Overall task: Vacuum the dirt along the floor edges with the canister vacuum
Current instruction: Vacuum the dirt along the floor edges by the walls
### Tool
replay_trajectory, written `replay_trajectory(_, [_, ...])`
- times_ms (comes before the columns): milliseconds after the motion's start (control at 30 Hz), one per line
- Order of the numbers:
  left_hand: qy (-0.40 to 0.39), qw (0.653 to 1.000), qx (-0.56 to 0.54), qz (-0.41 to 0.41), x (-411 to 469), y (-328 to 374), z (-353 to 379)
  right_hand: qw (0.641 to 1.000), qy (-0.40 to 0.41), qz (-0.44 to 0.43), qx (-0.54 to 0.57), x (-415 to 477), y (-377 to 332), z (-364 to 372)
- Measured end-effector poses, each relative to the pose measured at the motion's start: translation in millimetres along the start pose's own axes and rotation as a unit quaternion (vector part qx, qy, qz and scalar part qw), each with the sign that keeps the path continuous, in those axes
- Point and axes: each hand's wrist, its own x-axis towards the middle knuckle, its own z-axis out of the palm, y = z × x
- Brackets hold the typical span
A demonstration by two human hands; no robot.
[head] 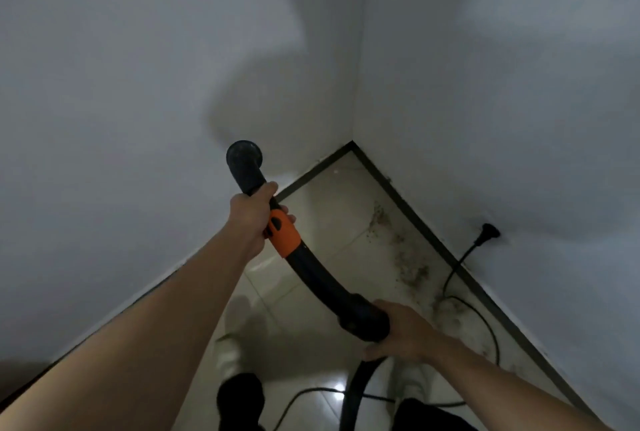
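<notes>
Left hand, right hand, both clenched

The floor is bounded by a left wall and a right wall, which meet at a far corner; the open strip narrows toward it. Bare tile is found along the left skirting and across the middle. On the right wall a plug stands proud, and its cord drops to the floor and loops over the tile by the right edge, near the dirt. The space above the middle floor is occupied by the wand, held raised by the left hand and right hand. The near floor is taken up by the hose, a further length of cord and two shoes.
</notes>
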Motion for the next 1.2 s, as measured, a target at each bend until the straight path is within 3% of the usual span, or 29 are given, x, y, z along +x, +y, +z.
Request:
replay_trajectory(233, [-0.076, 0.994, 0.082, -0.016, 81.6, 0.6, 8.4, 0.98, 0.105, 0.122, -0.116, 37.1, 4.1, 25.0])
replay_trajectory(400, [-0.103, 0.988, 0.101, -0.052, 103.8, -21.1, 12.8, 0.913, 0.199, 0.255, -0.247, 42.5, -2.0, 42.6])
replay_trajectory(600, [-0.15, 0.971, 0.126, -0.135, 120.1, -45.5, 21.0, 0.896, 0.228, 0.309, -0.223, 29.7, 12.0, 69.6])
replay_trajectory(700, [-0.177, 0.958, 0.136, -0.182, 129.9, -59.3, 32.6, 0.914, 0.211, 0.304, -0.167, 26.5, 24.4, 76.6])
replay_trajectory(833, [-0.198, 0.951, 0.128, -0.2, 148.0, -88.7, 48.8, 0.95, 0.219, 0.218, -0.027, 49.4, 19.9, 85.4])
replay_trajectory(1033, [-0.232, 0.944, 0.147, -0.183, 190.1, -134.2, 56.2, 0.924, 0.362, 0.121, -0.005, 121.7, 20.4, 112.1])
replay_trajectory(1200, [-0.276, 0.92, 0.202, -0.19, 253.8, -189.8, 62.2, 0.927, 0.363, 0.099, -0.015, 207.8, 30.7, 136.4])
